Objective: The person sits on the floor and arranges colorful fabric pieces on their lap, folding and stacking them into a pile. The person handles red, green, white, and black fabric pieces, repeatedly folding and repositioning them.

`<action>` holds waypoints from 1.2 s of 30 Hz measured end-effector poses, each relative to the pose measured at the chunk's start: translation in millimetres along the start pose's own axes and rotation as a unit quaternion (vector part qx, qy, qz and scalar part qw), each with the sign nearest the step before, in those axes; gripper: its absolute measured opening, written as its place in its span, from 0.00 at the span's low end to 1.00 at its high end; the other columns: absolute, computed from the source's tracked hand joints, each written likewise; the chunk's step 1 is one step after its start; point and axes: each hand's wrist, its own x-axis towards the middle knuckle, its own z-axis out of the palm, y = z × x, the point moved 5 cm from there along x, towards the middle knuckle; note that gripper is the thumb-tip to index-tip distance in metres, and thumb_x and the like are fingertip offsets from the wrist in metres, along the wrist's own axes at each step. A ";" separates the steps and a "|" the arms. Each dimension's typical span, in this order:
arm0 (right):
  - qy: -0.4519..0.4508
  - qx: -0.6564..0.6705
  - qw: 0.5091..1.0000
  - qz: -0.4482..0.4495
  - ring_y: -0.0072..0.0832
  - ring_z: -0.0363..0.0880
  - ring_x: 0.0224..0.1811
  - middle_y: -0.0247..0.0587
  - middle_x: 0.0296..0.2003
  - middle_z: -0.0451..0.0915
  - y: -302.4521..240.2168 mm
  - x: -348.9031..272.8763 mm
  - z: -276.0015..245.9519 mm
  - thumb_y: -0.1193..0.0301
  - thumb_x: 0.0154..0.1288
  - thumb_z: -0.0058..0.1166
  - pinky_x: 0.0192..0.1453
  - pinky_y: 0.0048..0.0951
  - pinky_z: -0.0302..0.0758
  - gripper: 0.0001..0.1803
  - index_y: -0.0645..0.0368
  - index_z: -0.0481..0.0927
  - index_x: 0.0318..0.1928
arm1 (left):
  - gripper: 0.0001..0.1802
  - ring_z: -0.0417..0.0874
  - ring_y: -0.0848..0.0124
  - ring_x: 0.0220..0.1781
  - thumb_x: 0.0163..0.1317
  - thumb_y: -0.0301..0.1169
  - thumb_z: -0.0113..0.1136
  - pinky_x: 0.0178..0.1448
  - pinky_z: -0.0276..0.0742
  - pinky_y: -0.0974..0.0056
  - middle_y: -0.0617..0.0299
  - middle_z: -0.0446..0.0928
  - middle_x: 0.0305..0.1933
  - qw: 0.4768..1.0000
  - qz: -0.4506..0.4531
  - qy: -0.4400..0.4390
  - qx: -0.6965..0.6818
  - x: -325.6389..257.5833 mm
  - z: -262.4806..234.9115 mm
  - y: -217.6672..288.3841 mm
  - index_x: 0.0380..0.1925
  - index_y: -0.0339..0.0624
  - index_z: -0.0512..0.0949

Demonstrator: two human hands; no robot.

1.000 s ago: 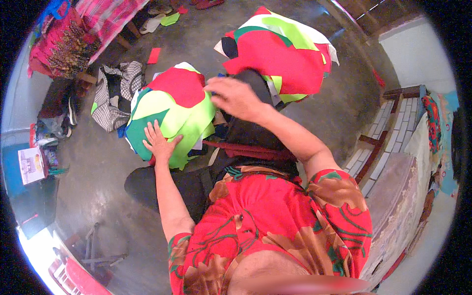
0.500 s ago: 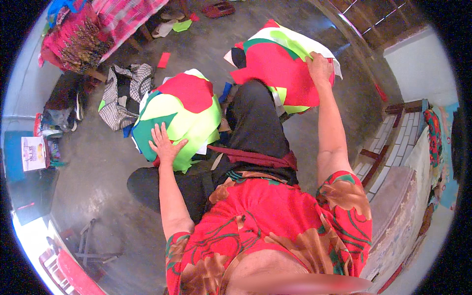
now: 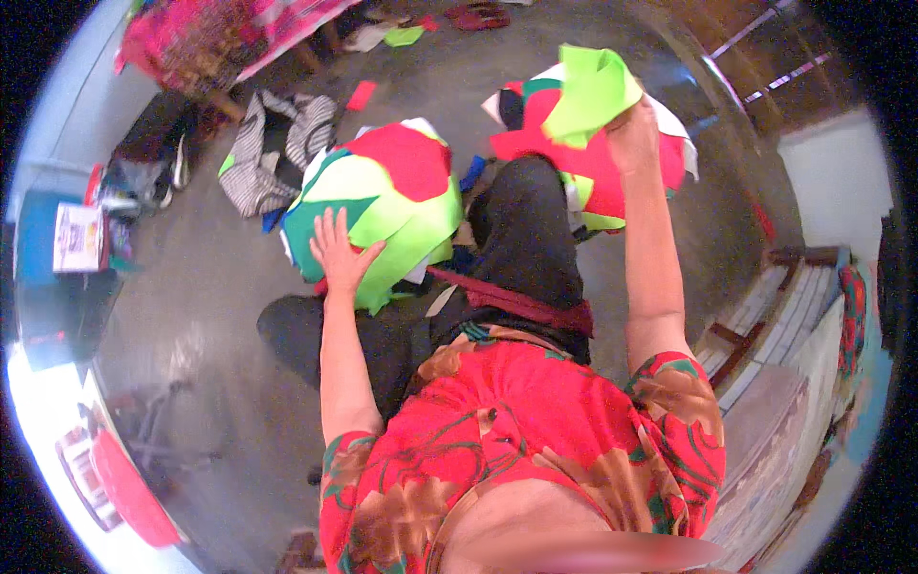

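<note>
Gripping a lime-green fabric piece (image 3: 591, 94), right hand (image 3: 633, 134) was at the right pile (image 3: 591, 174); left hand (image 3: 342, 258) lay splayed and unclenched on the left pile (image 3: 406, 196) of multicoloured scraps.

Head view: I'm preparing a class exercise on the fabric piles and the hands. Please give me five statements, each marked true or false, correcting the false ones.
1. The right hand holds up a lime-green piece of fabric. True.
2. The left hand is raised clear of everything. False: it rests, fingers spread, on the left pile of red, lime and green fabric.
3. A black-trousered bent knee sits between the two piles. True.
4. The small red rectangular scrap lies on the right pile of mostly red fabric. False: it lies on the grey floor.
5. A black-and-white patterned cloth lies left of the left pile. True.
</note>
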 end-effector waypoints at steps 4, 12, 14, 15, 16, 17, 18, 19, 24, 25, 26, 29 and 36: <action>-0.139 0.190 0.941 0.243 0.34 0.79 0.51 0.40 0.50 0.79 103.0 -53.7 50.7 0.58 0.66 0.48 0.57 0.39 0.75 0.23 0.59 0.73 0.56 | 0.49 0.51 0.54 0.73 0.46 0.59 0.65 0.71 0.45 0.43 0.52 0.56 0.70 0.996 0.047 0.043 -0.059 -3.3 -30.1 20.9 0.64 0.44 0.62; -0.184 0.163 0.839 0.485 0.34 0.80 0.47 0.45 0.49 0.78 228.3 -158.7 90.9 0.67 0.69 0.44 0.53 0.37 0.78 0.18 0.64 0.72 0.55 | 0.31 0.74 0.55 0.52 0.46 0.47 0.69 0.59 0.66 0.55 0.51 0.75 0.51 0.953 0.059 0.121 -0.271 -61.4 -60.4 76.6 0.48 0.41 0.75; -0.208 0.045 0.859 0.465 0.31 0.80 0.46 0.43 0.47 0.79 229.0 -164.9 96.2 0.67 0.69 0.43 0.52 0.35 0.78 0.18 0.62 0.72 0.56 | 0.34 0.75 0.54 0.51 0.45 0.48 0.70 0.58 0.68 0.55 0.51 0.74 0.51 0.950 0.045 0.083 -0.297 -70.5 -51.3 83.0 0.50 0.40 0.73; -0.204 0.016 0.864 0.460 0.30 0.80 0.46 0.42 0.47 0.79 229.1 -166.4 95.0 0.67 0.69 0.44 0.51 0.35 0.77 0.19 0.60 0.73 0.56 | 0.36 0.75 0.54 0.52 0.45 0.49 0.70 0.58 0.68 0.55 0.50 0.74 0.52 0.944 0.031 0.055 -0.323 -70.8 -48.3 88.0 0.51 0.40 0.72; -0.228 -0.038 0.863 0.449 0.28 0.79 0.46 0.41 0.47 0.79 229.6 -169.5 95.1 0.67 0.69 0.44 0.52 0.33 0.76 0.19 0.60 0.73 0.57 | 0.38 0.75 0.55 0.52 0.45 0.50 0.70 0.59 0.68 0.56 0.50 0.73 0.52 0.937 0.017 0.027 -0.347 -70.2 -46.2 92.8 0.53 0.40 0.71; -0.251 -0.091 0.860 0.435 0.27 0.78 0.47 0.41 0.47 0.79 231.0 -173.4 94.8 0.67 0.69 0.44 0.52 0.32 0.76 0.19 0.60 0.72 0.57 | 0.40 0.74 0.55 0.53 0.45 0.50 0.70 0.59 0.68 0.56 0.50 0.73 0.53 0.928 0.004 -0.001 -0.372 -69.7 -42.8 96.6 0.54 0.40 0.70; -0.273 -0.144 0.854 0.420 0.26 0.78 0.47 0.40 0.47 0.79 233.1 -175.7 93.9 0.67 0.69 0.44 0.52 0.30 0.75 0.20 0.60 0.72 0.58 | 0.43 0.74 0.57 0.56 0.46 0.51 0.70 0.61 0.68 0.56 0.51 0.71 0.55 0.910 -0.019 -0.040 -0.412 -70.9 -35.2 97.2 0.58 0.40 0.66; -0.354 -0.207 0.837 0.362 0.24 0.76 0.48 0.39 0.48 0.79 237.5 -178.1 96.1 0.66 0.68 0.46 0.53 0.26 0.73 0.21 0.60 0.71 0.59 | 0.42 0.73 0.58 0.56 0.47 0.51 0.70 0.60 0.68 0.57 0.51 0.71 0.55 0.899 -0.022 -0.042 -0.435 -71.2 -29.6 97.2 0.58 0.39 0.66; -0.522 -0.271 0.766 0.257 0.30 0.72 0.56 0.43 0.54 0.75 245.7 -193.6 100.5 0.66 0.64 0.52 0.62 0.29 0.67 0.27 0.59 0.67 0.63 | 0.31 0.77 0.66 0.50 0.54 0.44 0.66 0.59 0.70 0.62 0.57 0.76 0.49 0.837 -0.129 -0.084 -0.525 -66.6 -14.1 83.8 0.52 0.37 0.71; -0.541 -0.271 0.753 0.259 0.31 0.71 0.58 0.43 0.54 0.75 245.8 -194.0 102.0 0.66 0.63 0.52 0.63 0.28 0.66 0.28 0.59 0.67 0.63 | 0.28 0.77 0.68 0.49 0.56 0.42 0.65 0.59 0.70 0.63 0.58 0.77 0.47 0.831 -0.155 -0.097 -0.525 -65.9 -10.1 78.4 0.51 0.37 0.73; -0.544 -0.252 0.752 0.273 0.30 0.71 0.57 0.41 0.54 0.75 245.0 -192.4 102.5 0.62 0.66 0.50 0.62 0.30 0.67 0.27 0.55 0.68 0.63 | 0.20 0.78 0.71 0.45 0.60 0.39 0.62 0.55 0.72 0.65 0.62 0.79 0.43 0.792 -0.181 -0.064 -0.579 -68.3 -8.7 75.3 0.47 0.37 0.76; -0.430 -0.202 0.796 0.374 0.30 0.73 0.56 0.41 0.54 0.75 236.6 -180.7 108.6 0.54 0.69 0.45 0.60 0.33 0.69 0.27 0.55 0.69 0.63 | 0.18 0.77 0.77 0.42 0.61 0.36 0.61 0.51 0.72 0.67 0.67 0.78 0.43 0.691 -0.213 -0.048 -0.689 -67.2 -6.7 58.1 0.48 0.38 0.76; -0.352 -0.207 0.765 0.498 0.28 0.75 0.52 0.43 0.51 0.76 246.1 -175.3 98.5 0.45 0.70 0.37 0.56 0.33 0.70 0.34 0.60 0.66 0.63 | 0.20 0.80 0.66 0.50 0.56 0.25 0.62 0.60 0.74 0.58 0.59 0.79 0.48 0.456 -0.193 -0.092 -0.864 -64.6 -28.3 47.4 0.50 0.38 0.75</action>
